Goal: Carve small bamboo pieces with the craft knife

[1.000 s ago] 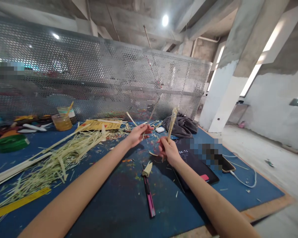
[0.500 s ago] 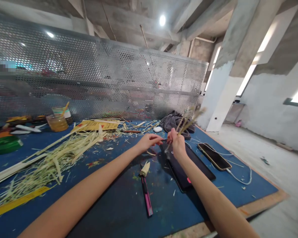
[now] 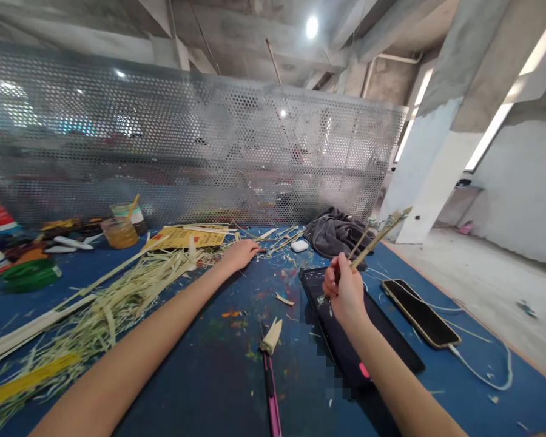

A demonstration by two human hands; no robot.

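Note:
My right hand [image 3: 346,288] is closed around a small bundle of dry straw-coloured stems [image 3: 375,241], whose thin ends point up and to the right. It hangs above a black tablet [image 3: 386,340]. My left hand [image 3: 243,254] reaches to the far side of the blue table, its fingers closed on a short brown stick [image 3: 261,250]; most of that stick is hidden by the hand. Between my forearms lies a pink and black utility knife [image 3: 271,388], with a pale folded strip of plant material [image 3: 272,337] at its blade end.
Pale shredded strips [image 3: 136,294] are heaped at left, near a yellow paper packet [image 3: 191,238] and a jar of amber liquid [image 3: 119,233]. A white earbud case [image 3: 299,246] sits by a dark cloth [image 3: 337,230]. A cabled phone [image 3: 421,312] lies at right. Perforated metal screen [image 3: 236,152] stands behind.
My left hand has moved away from my right, forward and left, onto the brown stick. My right hand still grips the stems over the tablet. The view has shifted slightly.

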